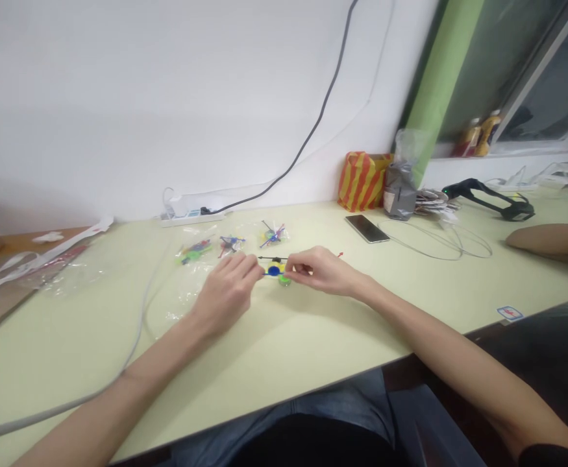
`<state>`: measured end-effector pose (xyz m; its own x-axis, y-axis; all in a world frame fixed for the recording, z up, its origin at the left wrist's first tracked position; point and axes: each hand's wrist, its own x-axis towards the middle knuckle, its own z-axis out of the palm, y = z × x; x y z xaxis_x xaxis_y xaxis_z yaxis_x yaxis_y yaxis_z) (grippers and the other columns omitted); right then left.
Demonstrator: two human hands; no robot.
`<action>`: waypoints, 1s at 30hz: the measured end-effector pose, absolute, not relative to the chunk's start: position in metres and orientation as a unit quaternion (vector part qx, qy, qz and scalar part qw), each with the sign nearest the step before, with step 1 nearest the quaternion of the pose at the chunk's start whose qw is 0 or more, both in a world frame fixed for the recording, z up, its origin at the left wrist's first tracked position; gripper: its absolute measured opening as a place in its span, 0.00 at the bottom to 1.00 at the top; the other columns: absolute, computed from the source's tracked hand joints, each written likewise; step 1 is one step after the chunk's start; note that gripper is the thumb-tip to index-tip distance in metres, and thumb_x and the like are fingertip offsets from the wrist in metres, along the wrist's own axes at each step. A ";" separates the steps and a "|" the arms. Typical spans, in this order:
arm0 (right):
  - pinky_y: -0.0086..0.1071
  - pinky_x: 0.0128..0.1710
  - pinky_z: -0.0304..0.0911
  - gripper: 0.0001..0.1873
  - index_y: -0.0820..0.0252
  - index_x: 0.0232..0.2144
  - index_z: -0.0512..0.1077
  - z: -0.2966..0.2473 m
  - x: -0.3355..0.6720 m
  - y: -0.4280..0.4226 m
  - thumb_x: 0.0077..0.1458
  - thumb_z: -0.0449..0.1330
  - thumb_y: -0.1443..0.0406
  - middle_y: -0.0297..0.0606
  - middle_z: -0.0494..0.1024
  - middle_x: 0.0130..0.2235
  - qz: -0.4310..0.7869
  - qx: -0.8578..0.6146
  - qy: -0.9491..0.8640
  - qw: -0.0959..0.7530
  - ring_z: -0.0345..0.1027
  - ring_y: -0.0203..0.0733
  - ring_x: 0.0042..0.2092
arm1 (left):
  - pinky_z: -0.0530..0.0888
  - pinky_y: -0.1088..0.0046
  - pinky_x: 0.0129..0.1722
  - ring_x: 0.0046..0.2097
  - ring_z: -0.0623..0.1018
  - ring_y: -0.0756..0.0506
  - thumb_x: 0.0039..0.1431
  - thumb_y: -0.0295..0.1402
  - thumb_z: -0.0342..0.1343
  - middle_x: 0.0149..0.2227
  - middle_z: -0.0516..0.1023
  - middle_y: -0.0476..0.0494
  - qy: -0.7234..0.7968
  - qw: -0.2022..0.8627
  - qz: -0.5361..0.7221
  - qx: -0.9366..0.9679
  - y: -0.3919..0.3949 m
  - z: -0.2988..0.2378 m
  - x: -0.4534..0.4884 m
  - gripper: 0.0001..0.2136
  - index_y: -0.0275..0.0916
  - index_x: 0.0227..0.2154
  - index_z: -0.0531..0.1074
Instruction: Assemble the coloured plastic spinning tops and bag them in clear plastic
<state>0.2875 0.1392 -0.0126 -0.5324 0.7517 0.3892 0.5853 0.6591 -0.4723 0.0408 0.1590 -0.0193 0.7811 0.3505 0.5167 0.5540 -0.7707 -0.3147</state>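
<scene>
Between my hands is a small toy with a round blue disc [274, 270] on a yellow part, and thin blue pieces stick out to its sides. My left hand [230, 285] is closed, its thumb and forefinger pinching the toy's left side. From the right, my right hand [321, 270] pinches the toy near the disc, with its fingertips partly hiding what they grip. A black arrow-tipped rod [267, 258] reaches left just above the disc. Below it shows a small green round piece [284, 281]. A red tip [341, 254] shows behind my right hand.
Clear packets of coloured plastic parts [272, 235] lie behind my hands. A power strip [191, 217] sits by the wall; a grey cable [140, 324] crosses at left. A phone [367, 228], striped bag [361, 181] and black headset-like device [493, 200] stand right, near another person's arm [551, 241].
</scene>
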 end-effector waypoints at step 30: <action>0.28 0.30 0.61 0.24 0.64 0.30 0.72 -0.018 0.339 0.164 0.46 0.72 0.50 0.42 0.80 0.33 0.518 -0.365 -0.774 0.023 0.72 0.39 0.32 | 0.68 0.61 0.43 0.42 0.71 0.40 0.73 0.33 0.42 0.38 0.74 0.41 -0.275 0.097 -0.171 -0.941 0.182 -0.030 0.025 0.14 0.37 0.45 0.74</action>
